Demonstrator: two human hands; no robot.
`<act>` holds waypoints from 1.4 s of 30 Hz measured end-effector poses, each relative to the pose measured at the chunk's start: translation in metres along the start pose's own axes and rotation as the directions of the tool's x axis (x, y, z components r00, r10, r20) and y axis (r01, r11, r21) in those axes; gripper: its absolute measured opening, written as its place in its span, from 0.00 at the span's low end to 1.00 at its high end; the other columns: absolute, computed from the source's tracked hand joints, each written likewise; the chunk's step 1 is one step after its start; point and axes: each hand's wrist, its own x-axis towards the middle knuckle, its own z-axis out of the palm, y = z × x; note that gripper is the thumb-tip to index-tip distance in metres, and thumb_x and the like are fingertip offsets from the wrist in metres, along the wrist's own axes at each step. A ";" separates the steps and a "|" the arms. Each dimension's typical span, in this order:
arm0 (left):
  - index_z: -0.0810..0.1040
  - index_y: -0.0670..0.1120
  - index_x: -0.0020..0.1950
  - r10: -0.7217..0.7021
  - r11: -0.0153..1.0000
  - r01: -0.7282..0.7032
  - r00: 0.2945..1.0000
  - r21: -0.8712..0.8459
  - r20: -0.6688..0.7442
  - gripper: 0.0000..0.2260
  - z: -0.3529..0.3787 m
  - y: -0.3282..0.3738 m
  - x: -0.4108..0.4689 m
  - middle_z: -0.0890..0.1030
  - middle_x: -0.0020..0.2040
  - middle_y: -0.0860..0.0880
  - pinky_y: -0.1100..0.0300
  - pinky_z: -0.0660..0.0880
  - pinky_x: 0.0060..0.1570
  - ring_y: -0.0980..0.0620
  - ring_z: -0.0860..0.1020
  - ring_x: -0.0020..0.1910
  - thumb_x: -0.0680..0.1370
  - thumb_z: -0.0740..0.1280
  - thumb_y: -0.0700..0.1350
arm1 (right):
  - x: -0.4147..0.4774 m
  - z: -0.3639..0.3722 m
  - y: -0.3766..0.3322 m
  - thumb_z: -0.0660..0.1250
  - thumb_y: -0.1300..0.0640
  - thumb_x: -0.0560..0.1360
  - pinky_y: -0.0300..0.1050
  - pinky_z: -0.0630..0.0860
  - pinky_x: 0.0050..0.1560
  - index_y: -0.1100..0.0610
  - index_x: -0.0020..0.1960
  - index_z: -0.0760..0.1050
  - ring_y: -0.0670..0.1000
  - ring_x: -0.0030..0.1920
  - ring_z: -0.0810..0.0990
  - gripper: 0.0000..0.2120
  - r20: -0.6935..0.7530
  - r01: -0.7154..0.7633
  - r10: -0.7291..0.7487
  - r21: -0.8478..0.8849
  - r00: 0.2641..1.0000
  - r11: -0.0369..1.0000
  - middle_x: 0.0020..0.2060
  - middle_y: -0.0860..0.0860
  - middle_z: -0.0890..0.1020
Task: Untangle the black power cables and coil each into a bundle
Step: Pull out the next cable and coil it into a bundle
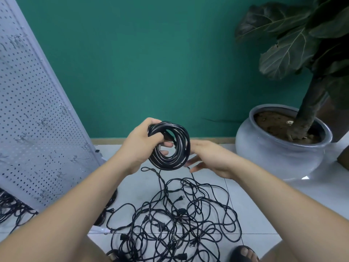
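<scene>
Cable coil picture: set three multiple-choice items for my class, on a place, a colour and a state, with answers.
1. Where does the tangled pile of cables lie? A on the floor B in a plant pot C on a shelf
2. What colour is the wall? A white B green C red
3. How is the coil held? A lying loose B gripped by the left hand C hung on a hook
Answers: 1 A, it spreads over pale tiles; 2 B, it is teal green; 3 B, that hand curls round its rim.
</scene>
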 end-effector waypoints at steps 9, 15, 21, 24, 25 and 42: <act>0.75 0.45 0.62 0.024 0.999 -0.025 0.999 0.033 0.033 0.13 0.003 0.000 -0.004 0.84 0.57 0.42 0.44 0.86 0.46 0.45 0.88 0.52 0.81 0.62 0.32 | 0.026 0.006 0.023 0.71 0.59 0.84 0.46 0.82 0.51 0.63 0.67 0.80 0.54 0.48 0.82 0.13 -0.047 0.067 -0.060 0.170 0.997 0.983 0.50 0.58 0.86; 0.71 0.55 0.62 0.098 0.966 -0.097 0.995 0.241 0.010 0.16 0.007 0.002 -0.005 0.81 0.47 0.51 0.49 0.86 0.42 0.41 0.87 0.43 0.81 0.62 0.35 | 0.022 0.031 0.020 0.65 0.66 0.86 0.54 0.85 0.62 0.63 0.61 0.83 0.56 0.52 0.87 0.10 -0.042 0.026 -0.014 0.298 0.999 0.954 0.54 0.59 0.89; 0.66 0.59 0.64 0.160 0.908 -0.150 0.987 0.390 0.005 0.19 0.009 0.000 -0.002 0.80 0.44 0.46 0.61 0.73 0.32 0.52 0.74 0.29 0.80 0.61 0.37 | 0.007 0.032 -0.001 0.53 0.53 0.87 0.60 0.74 0.74 0.65 0.63 0.82 0.64 0.62 0.86 0.23 0.035 -0.045 0.030 0.606 0.999 0.794 0.60 0.69 0.84; 0.65 0.60 0.63 0.152 0.902 -0.136 0.988 0.409 -0.007 0.20 0.009 -0.002 0.001 0.81 0.44 0.47 0.52 0.77 0.39 0.46 0.79 0.35 0.79 0.62 0.38 | 0.008 0.030 0.000 0.53 0.31 0.85 0.59 0.70 0.78 0.62 0.61 0.85 0.63 0.62 0.84 0.37 0.178 -0.135 0.026 0.631 0.984 0.764 0.62 0.66 0.84; 0.66 0.60 0.64 0.147 0.907 -0.130 0.989 0.401 -0.012 0.20 0.009 -0.002 0.001 0.80 0.44 0.48 0.56 0.76 0.37 0.49 0.77 0.34 0.80 0.62 0.38 | 0.010 0.029 0.001 0.54 0.26 0.82 0.59 0.68 0.79 0.61 0.60 0.86 0.61 0.62 0.83 0.40 0.203 -0.145 0.017 0.634 0.979 0.759 0.61 0.64 0.85; 0.68 0.59 0.61 0.128 0.969 -0.106 0.988 0.222 -0.086 0.19 0.011 0.000 0.005 0.84 0.48 0.45 0.56 0.74 0.37 0.51 0.77 0.36 0.78 0.64 0.37 | 0.014 0.029 -0.002 0.69 0.71 0.68 0.54 0.77 0.67 0.66 0.68 0.75 0.56 0.57 0.84 0.28 -0.088 0.305 -0.292 0.345 0.952 0.888 0.55 0.60 0.86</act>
